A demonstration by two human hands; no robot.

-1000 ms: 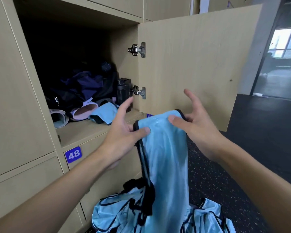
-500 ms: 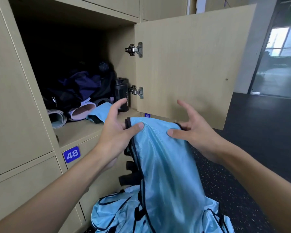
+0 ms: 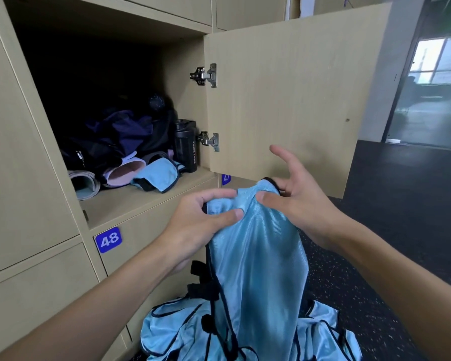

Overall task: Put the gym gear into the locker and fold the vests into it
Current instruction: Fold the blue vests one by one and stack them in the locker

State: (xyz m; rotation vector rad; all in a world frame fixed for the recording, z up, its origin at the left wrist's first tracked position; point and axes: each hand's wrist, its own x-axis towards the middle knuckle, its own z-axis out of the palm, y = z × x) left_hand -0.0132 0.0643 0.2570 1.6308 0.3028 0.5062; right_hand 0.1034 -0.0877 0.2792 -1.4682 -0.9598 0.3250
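Hanging from both hands, a light blue vest (image 3: 255,256) with black trim sits just outside the open locker (image 3: 146,201), in front of its shelf edge and slightly below it, towards the locker's right side. The left hand (image 3: 203,220) pinches the vest's top edge, with the thumb on the near face and the forefinger curled over the cloth, bunching it. The right hand (image 3: 300,196) presses its thumb on the near face of the same top edge, with its lower fingers behind the black trim, so the cloth is nipped between them. Its upper fingers stand splayed and hold nothing. The vest's lower part runs down to a pile of vests (image 3: 177,332) of the same blue, heaped on the floor below the locker.

Inside the locker, a folded vest (image 3: 158,177) lies at the front of the shelf, right of centre. A black bottle (image 3: 186,144) stands upright against the locker's right wall, just behind the folded vest. A dark bag and clothing (image 3: 117,136) fill the back of the locker. In front of them, towards the locker's left, lie a rolled mat (image 3: 85,182) and a pale pink item (image 3: 123,171) that I cannot identify. The locker door (image 3: 284,100) stands swung open to the locker's right on two metal hinges (image 3: 206,75). A blue plate numbered 48 (image 3: 108,239) is fixed just below the locker's shelf
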